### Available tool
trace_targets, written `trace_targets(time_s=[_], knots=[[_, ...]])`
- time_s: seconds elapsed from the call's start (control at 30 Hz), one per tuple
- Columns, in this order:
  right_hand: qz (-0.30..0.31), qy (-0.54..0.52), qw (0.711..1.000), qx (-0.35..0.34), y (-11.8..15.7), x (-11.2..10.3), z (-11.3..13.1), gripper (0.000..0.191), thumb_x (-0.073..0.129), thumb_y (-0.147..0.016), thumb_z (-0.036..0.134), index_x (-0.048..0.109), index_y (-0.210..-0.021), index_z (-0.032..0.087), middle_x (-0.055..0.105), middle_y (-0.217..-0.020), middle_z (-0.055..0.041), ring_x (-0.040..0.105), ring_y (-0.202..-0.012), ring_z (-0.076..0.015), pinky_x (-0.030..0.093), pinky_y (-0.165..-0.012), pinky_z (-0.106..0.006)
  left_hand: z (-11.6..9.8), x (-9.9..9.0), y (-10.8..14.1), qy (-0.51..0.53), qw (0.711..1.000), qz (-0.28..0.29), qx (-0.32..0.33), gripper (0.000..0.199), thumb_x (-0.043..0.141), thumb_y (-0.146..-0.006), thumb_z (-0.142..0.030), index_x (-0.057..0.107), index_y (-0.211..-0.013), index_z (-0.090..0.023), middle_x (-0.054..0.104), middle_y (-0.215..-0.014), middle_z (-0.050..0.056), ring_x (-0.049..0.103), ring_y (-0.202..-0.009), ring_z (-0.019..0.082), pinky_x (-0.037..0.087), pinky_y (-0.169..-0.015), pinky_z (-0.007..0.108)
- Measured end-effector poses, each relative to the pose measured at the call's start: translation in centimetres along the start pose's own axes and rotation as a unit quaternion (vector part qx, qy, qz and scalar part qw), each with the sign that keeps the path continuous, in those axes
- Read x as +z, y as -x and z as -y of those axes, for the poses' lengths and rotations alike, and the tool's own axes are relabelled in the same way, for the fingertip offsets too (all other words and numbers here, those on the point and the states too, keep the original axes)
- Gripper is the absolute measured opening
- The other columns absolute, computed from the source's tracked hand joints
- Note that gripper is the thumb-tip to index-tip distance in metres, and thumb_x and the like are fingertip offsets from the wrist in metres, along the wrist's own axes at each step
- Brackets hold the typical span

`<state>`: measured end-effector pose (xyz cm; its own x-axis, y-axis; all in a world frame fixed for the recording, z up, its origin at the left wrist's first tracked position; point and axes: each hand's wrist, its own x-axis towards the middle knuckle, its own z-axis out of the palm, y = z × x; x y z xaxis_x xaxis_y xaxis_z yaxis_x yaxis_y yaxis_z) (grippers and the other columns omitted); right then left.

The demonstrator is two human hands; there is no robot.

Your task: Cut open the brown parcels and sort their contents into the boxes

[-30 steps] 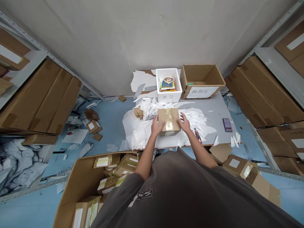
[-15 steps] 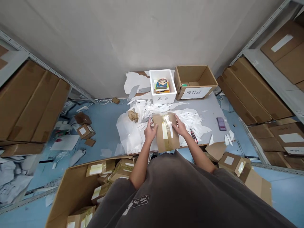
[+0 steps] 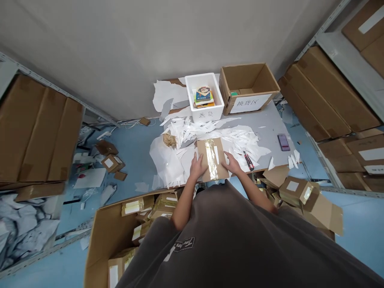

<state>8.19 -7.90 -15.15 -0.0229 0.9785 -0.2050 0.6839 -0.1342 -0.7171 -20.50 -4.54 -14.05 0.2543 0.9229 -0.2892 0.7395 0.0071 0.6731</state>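
A flat cardboard box [image 3: 205,173] with shiny tape down its middle and white label strips is held between my two hands at the table's front edge. My left hand [image 3: 197,167] grips its left side, fingers along the edge. On its right side my right hand [image 3: 232,164] presses with the thumb toward the top face. White paper strips [image 3: 240,140] lie heaped behind the box. To the right of my right hand rests a red and black utility knife [image 3: 248,161]. Crumpled brown paper [image 3: 169,140] lies left of the box.
At the table's back stand a white bin [image 3: 208,116] with books and an open cardboard carton [image 3: 255,86]. A purple pixelated item [image 3: 283,142] lies at the right. A large carton [image 3: 102,236] of parcels stands at lower left. Shelves with boxes [image 3: 327,92] flank both sides.
The camera view has shifted, so the bin and carton appear higher. Both hands still hold the box, which now looks flatter, with the tape glare spread along its length.
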Motion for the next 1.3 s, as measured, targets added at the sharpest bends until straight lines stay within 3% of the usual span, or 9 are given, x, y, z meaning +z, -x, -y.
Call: trace_targets(time_s=[0.17, 0.3, 0.37, 0.53, 0.67, 0.77, 1.03, 1.13, 1.3], knots=[[-0.051, 0.039, 0.996, 0.063, 3.9, -0.7, -3.2, 0.079, 0.062, -0.094, 0.042, 0.043, -0.167, 0.019, 0.049, -0.167, -0.0193, 0.045, -0.156, -0.0372, 0.041, -0.126, -0.059, 0.3, -0.8, 0.3, -0.091, 0.993, 0.066, 0.026, 0.107, 0.081, -0.084, -0.069, 0.037, -0.173, -0.030, 0.007, -0.186, 0.009, 0.003, -0.169, 0.051, 0.032, -0.130, 0.065], [-0.075, 0.113, 0.983, 0.127, 4.1, -4.0, -7.5, 0.074, 0.059, -0.095, 0.036, 0.046, -0.164, 0.015, 0.046, -0.168, -0.0216, 0.039, -0.158, -0.0388, 0.038, -0.127, -0.060, -0.2, -3.1, -3.4, -0.161, 0.969, 0.149, 0.114, 0.133, 0.093, -0.069, -0.069, 0.027, -0.177, -0.029, 0.006, -0.186, 0.010, -0.003, -0.169, 0.049, 0.026, -0.134, 0.060], [-0.060, 0.136, 0.978, 0.146, 3.2, -6.1, -9.7, 0.072, 0.058, -0.095, 0.034, 0.046, -0.164, 0.014, 0.046, -0.168, -0.0214, 0.041, -0.156, -0.0387, 0.042, -0.124, -0.057, -0.5, -4.2, -5.4, -0.191, 0.956, 0.199, 0.096, 0.149, 0.100, -0.058, -0.067, 0.019, -0.178, -0.031, 0.005, -0.186, 0.009, 0.001, -0.168, 0.052, 0.028, -0.132, 0.061], [-0.012, 0.169, 0.964, 0.205, 0.1, -8.4, -15.6, 0.059, 0.055, -0.098, 0.026, 0.057, -0.155, 0.011, 0.063, -0.148, -0.0229, 0.057, -0.137, -0.0362, 0.047, -0.116, -0.048, -1.2, -4.6, -7.6, -0.239, 0.955, 0.177, 0.005, 0.168, 0.104, -0.049, -0.065, 0.002, -0.179, -0.033, 0.004, -0.186, 0.009, 0.002, -0.168, 0.053, 0.036, -0.128, 0.063], [0.025, 0.184, 0.941, 0.282, -1.6, -7.0, -19.3, 0.044, 0.058, -0.102, 0.031, 0.067, -0.139, 0.010, 0.067, -0.135, -0.0250, 0.064, -0.126, -0.0367, 0.052, -0.105, -0.044, -2.3, -3.1, -7.0, -0.221, 0.964, 0.145, -0.036, 0.169, 0.100, -0.051, -0.073, -0.003, -0.179, -0.033, 0.007, -0.186, 0.008, 0.007, -0.168, 0.053, 0.039, -0.127, 0.058], [0.000, 0.202, 0.939, 0.279, -2.2, -6.0, -20.6, 0.039, 0.063, -0.098, 0.031, 0.067, -0.132, 0.011, 0.066, -0.137, -0.0264, 0.062, -0.130, -0.0394, 0.052, -0.104, -0.045, -3.4, -1.9, -6.8, -0.212, 0.965, 0.138, -0.074, 0.168, 0.097, -0.054, -0.077, -0.007, -0.178, -0.032, 0.001, -0.187, 0.008, 0.005, -0.168, 0.054, 0.038, -0.127, 0.061], [-0.105, 0.138, 0.954, 0.244, -3.4, -8.9, -16.4, 0.040, 0.051, -0.103, 0.038, 0.058, -0.133, 0.013, 0.073, -0.121, -0.0208, 0.070, -0.112, -0.0370, 0.052, -0.098, -0.045, -5.6, -0.6, -7.4, -0.255, 0.961, 0.098, -0.040, 0.164, 0.097, -0.051, -0.081, 0.015, -0.179, -0.019, 0.010, -0.185, 0.018, -0.009, -0.168, 0.051, 0.013, -0.135, 0.064], [-0.116, 0.107, 0.975, 0.154, -5.3, -10.1, -12.3, 0.040, 0.044, -0.106, 0.043, 0.058, -0.132, 0.016, 0.073, -0.127, -0.0203, 0.069, -0.116, -0.0362, 0.052, -0.099, -0.043, -6.2, 0.1, -7.6, -0.235, 0.967, 0.092, -0.023, 0.165, 0.097, -0.049, -0.081, 0.018, -0.177, -0.012, 0.011, -0.183, 0.025, -0.004, -0.169, 0.049, 0.012, -0.136, 0.062], [-0.014, 0.091, 0.994, 0.065, -9.1, -9.1, -2.9, 0.048, 0.041, -0.110, 0.043, 0.049, -0.151, 0.020, 0.075, -0.124, -0.0172, 0.071, -0.108, -0.0360, 0.054, -0.094, -0.043, -6.4, 1.3, -7.8, -0.204, 0.974, 0.093, -0.026, 0.166, 0.093, -0.052, -0.085, 0.013, -0.178, -0.012, 0.002, -0.183, 0.026, -0.008, -0.169, 0.049, 0.026, -0.132, 0.064]])
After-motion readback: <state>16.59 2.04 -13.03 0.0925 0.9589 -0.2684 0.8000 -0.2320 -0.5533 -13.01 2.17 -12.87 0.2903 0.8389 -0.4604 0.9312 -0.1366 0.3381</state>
